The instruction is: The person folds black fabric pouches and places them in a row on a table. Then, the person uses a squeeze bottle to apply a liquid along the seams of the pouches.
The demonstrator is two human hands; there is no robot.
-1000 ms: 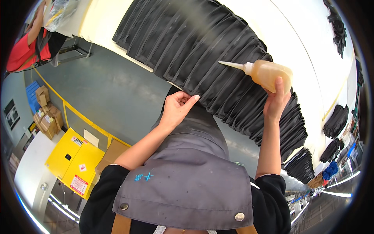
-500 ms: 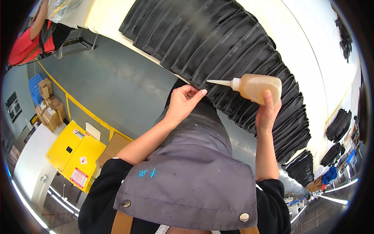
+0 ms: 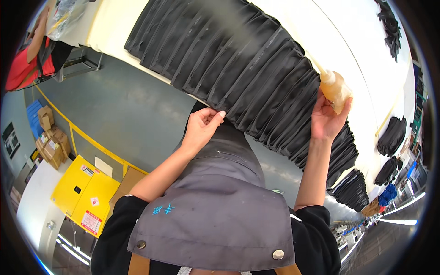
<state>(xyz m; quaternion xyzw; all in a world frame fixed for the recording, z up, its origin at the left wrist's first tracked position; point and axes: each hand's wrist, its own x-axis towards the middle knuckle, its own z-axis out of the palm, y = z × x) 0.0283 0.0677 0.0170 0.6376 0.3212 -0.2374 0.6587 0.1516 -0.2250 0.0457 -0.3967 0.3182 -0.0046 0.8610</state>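
A long row of overlapping black fabric pieces (image 3: 215, 59) lies across the table, with streaks of a shiny substance along several folds. At the row's near edge, my left hand (image 3: 201, 128) pinches the edge of one black piece between thumb and fingers. My right hand (image 3: 327, 119) holds a squeeze bottle (image 3: 338, 91) of amber liquid above the right part of the row. The bottle is tilted, its long thin nozzle pointing up and away toward the far side of the table.
The cream table (image 3: 339, 41) carries more black bundles (image 3: 392, 135) at right. A yellow cabinet (image 3: 85, 195) and cardboard boxes (image 3: 52, 142) stand at left on the grey floor (image 3: 123, 105). Another person in a red top (image 3: 23, 68) is at the upper left.
My right hand has lifted the bottle away from the near edge, up and to the right, turning its nozzle from leftward to far-pointing. My left hand stays at the fabric edge, slightly lower left in view.
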